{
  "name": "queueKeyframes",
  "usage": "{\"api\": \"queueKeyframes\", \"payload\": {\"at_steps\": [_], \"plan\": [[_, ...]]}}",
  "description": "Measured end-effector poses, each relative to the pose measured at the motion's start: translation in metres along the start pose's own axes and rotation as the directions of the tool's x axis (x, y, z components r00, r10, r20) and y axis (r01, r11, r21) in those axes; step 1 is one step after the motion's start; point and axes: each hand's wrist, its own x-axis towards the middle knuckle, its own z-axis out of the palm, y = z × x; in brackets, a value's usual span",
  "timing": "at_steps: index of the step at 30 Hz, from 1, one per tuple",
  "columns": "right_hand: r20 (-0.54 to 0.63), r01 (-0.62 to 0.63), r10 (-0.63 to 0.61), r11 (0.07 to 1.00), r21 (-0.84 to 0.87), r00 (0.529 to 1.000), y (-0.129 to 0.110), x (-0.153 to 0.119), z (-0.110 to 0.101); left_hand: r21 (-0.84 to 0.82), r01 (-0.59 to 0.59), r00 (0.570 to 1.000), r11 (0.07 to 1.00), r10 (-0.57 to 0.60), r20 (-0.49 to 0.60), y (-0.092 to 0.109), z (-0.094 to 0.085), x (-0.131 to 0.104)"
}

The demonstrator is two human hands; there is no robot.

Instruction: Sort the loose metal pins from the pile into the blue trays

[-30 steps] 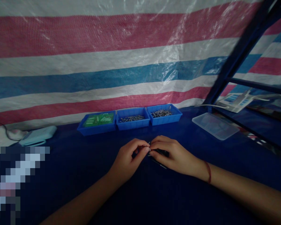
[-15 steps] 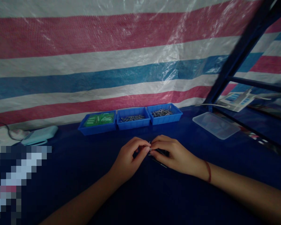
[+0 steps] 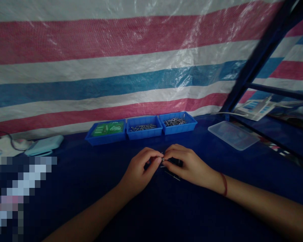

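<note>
My left hand (image 3: 143, 168) and my right hand (image 3: 189, 163) meet at their fingertips over the dark blue table (image 3: 146, 215). Between them is a tiny light piece (image 3: 163, 159), pinched by the thumb and finger of my left hand and touched by my right fingertips. Its shape is too small to make out. Thin metal pins (image 3: 173, 175) lie on the table under and just in front of my right hand, which partly hides them. A dark red band is around my right wrist.
Behind the hands stand three blue bins: one with green packets (image 3: 108, 128), two with metal pins (image 3: 143, 127) (image 3: 175, 121). A clear plastic lid (image 3: 233, 135) lies right, near a blue metal frame (image 3: 255, 64). A light blue case (image 3: 45, 145) sits left.
Both hands stay almost in place, with the small piece still between the fingertips. The fingers of my right hand have shifted very slightly, and the view has moved a little.
</note>
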Motion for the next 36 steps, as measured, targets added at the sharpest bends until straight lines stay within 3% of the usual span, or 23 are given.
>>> {"api": "queueKeyframes", "payload": {"at_steps": [11, 20, 27, 30, 33, 36], "plan": [[-0.128, -0.055, 0.061, 0.997, 0.051, 0.99, -0.003, 0.001, -0.003, 0.108, 0.052, 0.997, 0.993, -0.045, -0.064, -0.002, 0.0, 0.001], [-0.184, -0.044, 0.058, 0.996, 0.078, 0.981, -0.007, 0.0, -0.003, 0.102, 0.121, 0.992, 0.987, -0.119, -0.028, -0.004, 0.001, 0.001], [-0.135, 0.018, -0.034, 0.993, -0.12, 0.99, -0.009, 0.002, -0.013, 0.067, 0.137, 0.99, 0.988, -0.134, -0.039, -0.001, 0.002, 0.001], [-0.288, 0.01, -0.102, 0.953, -0.304, 0.952, 0.007, 0.013, -0.029, 0.045, 0.167, 0.984, 0.985, -0.164, -0.073, -0.002, 0.003, 0.0], [-0.482, -0.139, -0.126, 0.868, -0.477, 0.867, 0.04, 0.024, -0.046, 0.074, 0.144, 0.99, 0.987, -0.143, -0.014, -0.002, 0.003, 0.0], [-0.44, -0.251, -0.045, 0.767, -0.59, 0.897, 0.074, 0.027, -0.055, 0.112, 0.056, 0.995, 0.992, -0.064, 0.075, -0.001, 0.003, 0.001]]}}
